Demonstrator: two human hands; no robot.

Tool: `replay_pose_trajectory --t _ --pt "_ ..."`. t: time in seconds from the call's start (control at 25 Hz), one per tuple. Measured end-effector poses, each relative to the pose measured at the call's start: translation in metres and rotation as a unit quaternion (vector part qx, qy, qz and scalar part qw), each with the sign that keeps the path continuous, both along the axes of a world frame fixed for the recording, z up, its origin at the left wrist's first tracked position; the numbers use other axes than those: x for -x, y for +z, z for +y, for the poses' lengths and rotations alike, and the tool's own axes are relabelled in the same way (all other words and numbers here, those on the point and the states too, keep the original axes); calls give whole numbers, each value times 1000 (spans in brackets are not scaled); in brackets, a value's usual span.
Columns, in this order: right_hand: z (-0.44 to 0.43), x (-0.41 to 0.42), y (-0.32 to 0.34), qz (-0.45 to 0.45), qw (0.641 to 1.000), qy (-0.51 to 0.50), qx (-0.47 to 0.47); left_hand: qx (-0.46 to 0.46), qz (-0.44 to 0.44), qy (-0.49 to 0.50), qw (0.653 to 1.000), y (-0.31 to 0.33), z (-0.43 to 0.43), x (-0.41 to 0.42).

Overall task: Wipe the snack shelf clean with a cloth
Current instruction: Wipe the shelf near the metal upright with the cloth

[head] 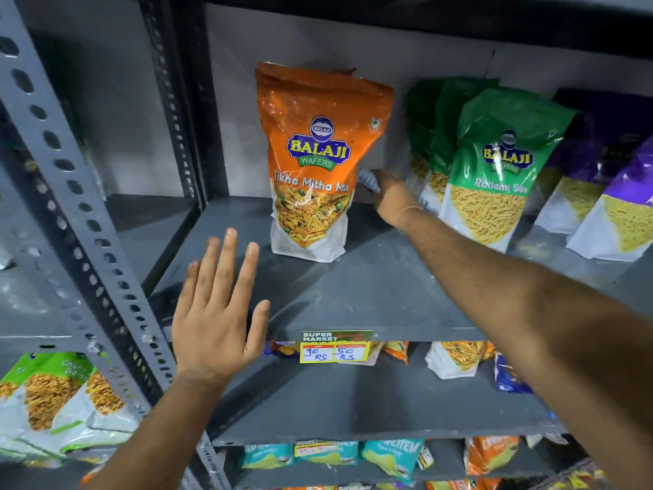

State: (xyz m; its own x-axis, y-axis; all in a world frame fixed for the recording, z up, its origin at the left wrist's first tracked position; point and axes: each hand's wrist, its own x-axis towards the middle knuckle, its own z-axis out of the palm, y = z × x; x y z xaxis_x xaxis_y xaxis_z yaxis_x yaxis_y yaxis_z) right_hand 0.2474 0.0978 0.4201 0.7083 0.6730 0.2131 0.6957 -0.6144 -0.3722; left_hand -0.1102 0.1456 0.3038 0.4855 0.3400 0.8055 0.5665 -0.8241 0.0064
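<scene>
A grey metal shelf (pixel 353 295) holds an upright orange snack bag (pixel 314 160) near its middle. My right hand (pixel 390 194) reaches deep to the back of the shelf, just right of the orange bag, and is closed on a small grey cloth (pixel 367 180) that peeks out by the bag's edge. My left hand (pixel 219 309) hovers flat at the shelf's front left corner, fingers spread, holding nothing.
Green snack bags (pixel 494 164) and purple ones (pixel 607 192) stand in rows on the right of the shelf. A perforated grey upright (pixel 70 213) runs down the left. A yellow price tag (pixel 335 346) hangs on the front edge; lower shelves hold more packets.
</scene>
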Motion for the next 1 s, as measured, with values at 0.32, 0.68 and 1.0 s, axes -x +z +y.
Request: replay_pose_trajectory --t 0.32,0.68,1.0 --pt "15 -20 -38 47 992 17 118 -21 33 3 999 0 1 0" --pt "-13 0 -43 34 991 83 98 112 87 18 990 5 -2 1" --pt "-58 15 -56 17 991 119 60 175 147 23 973 11 -2 2"
